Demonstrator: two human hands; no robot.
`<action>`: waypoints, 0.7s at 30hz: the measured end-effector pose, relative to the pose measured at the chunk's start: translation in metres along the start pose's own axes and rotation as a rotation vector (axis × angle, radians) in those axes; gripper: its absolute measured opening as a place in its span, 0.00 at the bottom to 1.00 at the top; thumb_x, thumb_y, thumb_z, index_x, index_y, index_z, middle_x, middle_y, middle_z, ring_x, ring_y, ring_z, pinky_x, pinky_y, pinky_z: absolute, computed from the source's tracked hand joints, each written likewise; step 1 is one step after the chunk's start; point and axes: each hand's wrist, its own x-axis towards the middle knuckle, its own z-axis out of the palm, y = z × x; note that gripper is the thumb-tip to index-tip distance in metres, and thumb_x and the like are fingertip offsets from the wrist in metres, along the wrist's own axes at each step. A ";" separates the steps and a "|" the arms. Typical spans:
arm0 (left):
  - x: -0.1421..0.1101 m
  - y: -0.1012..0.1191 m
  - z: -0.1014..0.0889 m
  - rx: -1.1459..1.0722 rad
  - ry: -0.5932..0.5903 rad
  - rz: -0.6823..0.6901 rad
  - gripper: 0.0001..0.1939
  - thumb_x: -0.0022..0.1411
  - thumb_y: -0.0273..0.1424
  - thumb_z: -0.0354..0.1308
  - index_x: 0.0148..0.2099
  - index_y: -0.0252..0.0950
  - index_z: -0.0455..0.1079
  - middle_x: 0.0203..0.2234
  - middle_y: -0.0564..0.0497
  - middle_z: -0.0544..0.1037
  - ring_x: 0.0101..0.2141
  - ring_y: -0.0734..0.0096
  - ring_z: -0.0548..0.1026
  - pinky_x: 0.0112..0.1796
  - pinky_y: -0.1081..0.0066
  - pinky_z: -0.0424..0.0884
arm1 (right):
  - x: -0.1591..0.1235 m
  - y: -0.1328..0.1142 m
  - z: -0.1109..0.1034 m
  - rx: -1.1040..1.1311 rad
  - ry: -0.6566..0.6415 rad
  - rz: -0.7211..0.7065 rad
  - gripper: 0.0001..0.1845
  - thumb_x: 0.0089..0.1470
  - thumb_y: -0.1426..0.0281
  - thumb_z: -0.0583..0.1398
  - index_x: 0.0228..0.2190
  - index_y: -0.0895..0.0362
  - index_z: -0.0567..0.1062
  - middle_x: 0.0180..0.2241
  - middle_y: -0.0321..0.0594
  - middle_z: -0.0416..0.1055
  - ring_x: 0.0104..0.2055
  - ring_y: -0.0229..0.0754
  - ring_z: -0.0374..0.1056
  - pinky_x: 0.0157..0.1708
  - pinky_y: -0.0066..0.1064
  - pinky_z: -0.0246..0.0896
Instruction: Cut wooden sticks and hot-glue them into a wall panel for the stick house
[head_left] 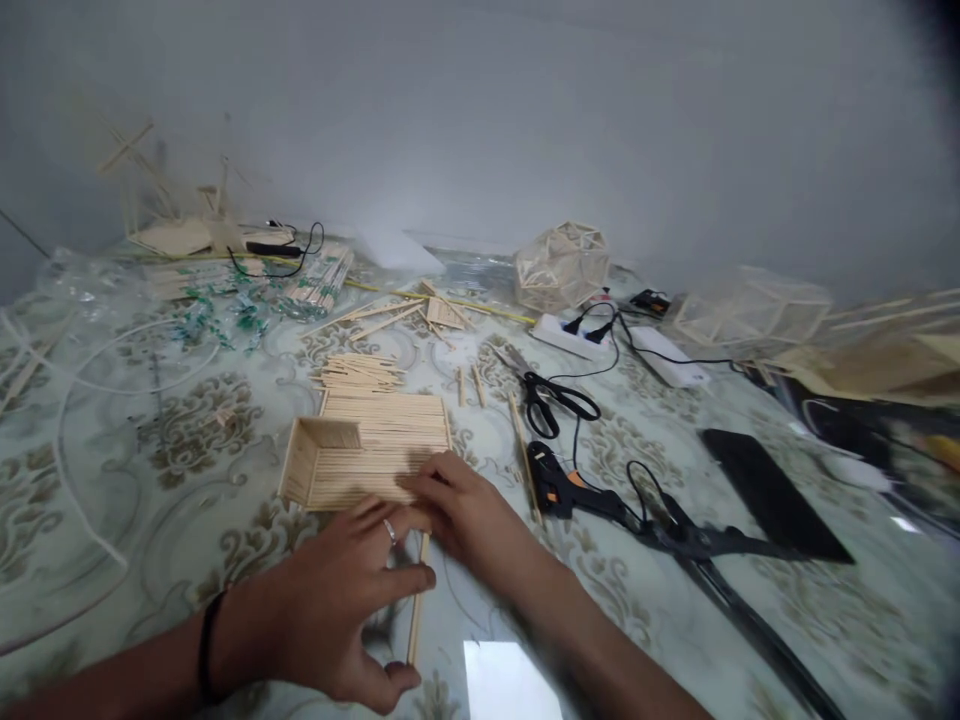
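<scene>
Stick (417,622) at left hand (337,590), long axis near-to-far

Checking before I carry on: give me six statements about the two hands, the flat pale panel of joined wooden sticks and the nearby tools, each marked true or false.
1. A narrow pale wooden stick shows between the left hand's thumb and index fingertips. True.
2. The left hand wears no ring. False: it wears a silver-coloured one.
3. The right hand is at the near right corner of the flat pale panel of joined wooden sticks. True.
4. Black-handled metal scissors lie farther away than the black glue gun with orange parts. True.
5. The scissors rest on the panel. False: they lie apart, to its right.
6. The right hand holds the glue gun. False: it lies apart from both hands.
</scene>
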 end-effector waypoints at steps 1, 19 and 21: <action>0.000 -0.001 0.001 0.018 -0.001 -0.008 0.30 0.47 0.41 0.78 0.52 0.36 0.79 0.60 0.35 0.76 0.58 0.35 0.75 0.60 0.42 0.70 | -0.002 0.004 -0.007 -0.009 0.016 0.012 0.18 0.64 0.80 0.62 0.51 0.52 0.82 0.47 0.46 0.78 0.50 0.50 0.76 0.50 0.41 0.76; -0.004 -0.013 0.004 0.172 -0.072 -0.038 0.40 0.55 0.51 0.78 0.64 0.40 0.73 0.65 0.41 0.78 0.60 0.40 0.76 0.61 0.45 0.69 | -0.097 0.073 -0.094 -0.236 0.116 0.567 0.24 0.48 0.76 0.60 0.49 0.54 0.77 0.48 0.48 0.78 0.52 0.55 0.76 0.56 0.48 0.71; -0.005 -0.015 0.004 0.155 -0.072 -0.033 0.40 0.54 0.54 0.77 0.63 0.41 0.74 0.65 0.40 0.78 0.60 0.38 0.76 0.61 0.43 0.69 | -0.094 0.072 -0.096 -0.221 0.131 0.562 0.24 0.47 0.75 0.61 0.48 0.53 0.76 0.47 0.47 0.78 0.50 0.55 0.76 0.53 0.46 0.72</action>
